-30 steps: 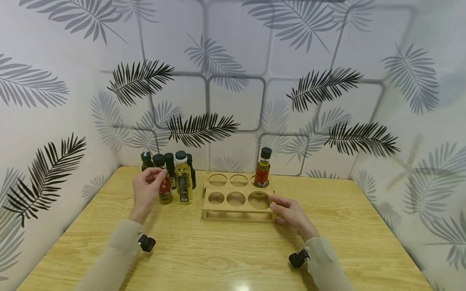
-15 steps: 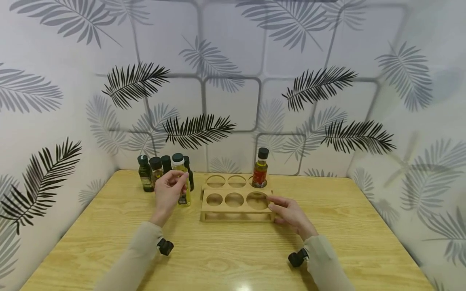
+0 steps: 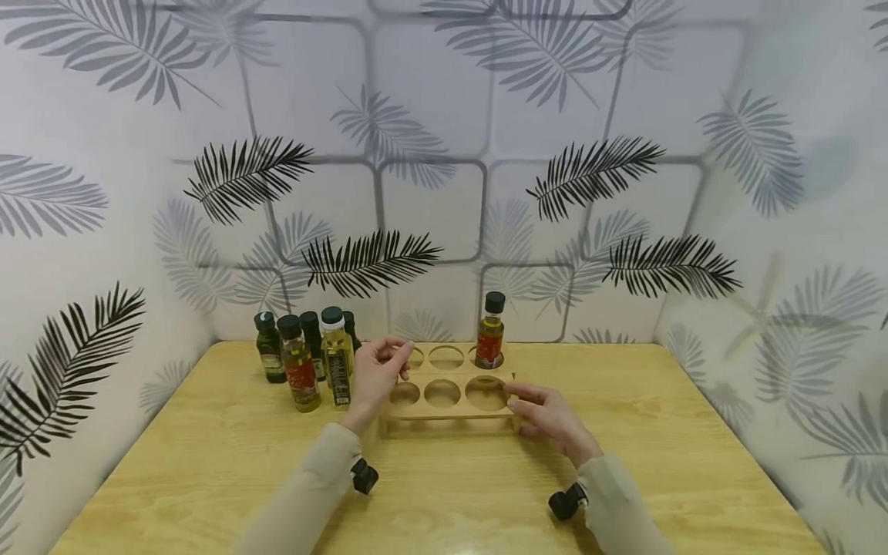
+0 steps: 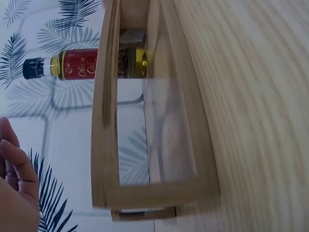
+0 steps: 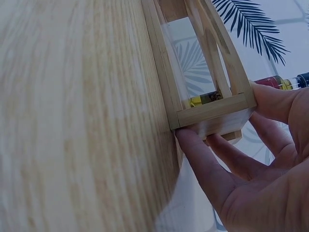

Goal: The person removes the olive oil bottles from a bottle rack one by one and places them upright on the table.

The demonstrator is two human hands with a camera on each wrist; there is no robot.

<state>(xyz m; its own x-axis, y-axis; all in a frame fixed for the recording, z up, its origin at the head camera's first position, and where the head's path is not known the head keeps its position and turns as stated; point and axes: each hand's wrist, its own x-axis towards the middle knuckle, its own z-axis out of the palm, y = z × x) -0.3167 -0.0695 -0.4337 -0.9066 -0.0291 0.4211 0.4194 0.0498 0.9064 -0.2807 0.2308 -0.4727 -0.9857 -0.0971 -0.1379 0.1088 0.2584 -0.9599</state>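
A two-tier wooden bottle rack [image 3: 451, 417] with round holes stands mid-table. In its back row, at the right, sits an olive oil bottle [image 3: 490, 339] with a red label and black cap. My left hand [image 3: 375, 381] hovers by the rack's left end, fingers loosely bent and nothing visible in them. In the left wrist view, part of that hand [image 4: 18, 179] shows apart from the rack. My right hand [image 3: 553, 418] holds the rack's right end; in the right wrist view the thumb is on the front upper corner and fingertips [image 5: 186, 137] touch the side panel.
Left of the rack several bottles stand grouped: a red-labelled oil bottle [image 3: 300, 374], a pale yellow oil bottle [image 3: 339, 370], a dark green bottle [image 3: 270, 351] and darker ones behind. A leaf-patterned wall [image 3: 430, 200] closes off the back and sides of the wooden table [image 3: 187, 462].
My left hand has moved right, from beside the red-labelled bottle, past the yellow one, to the rack's left end. The bottles stay standing. My right hand keeps its place on the rack.
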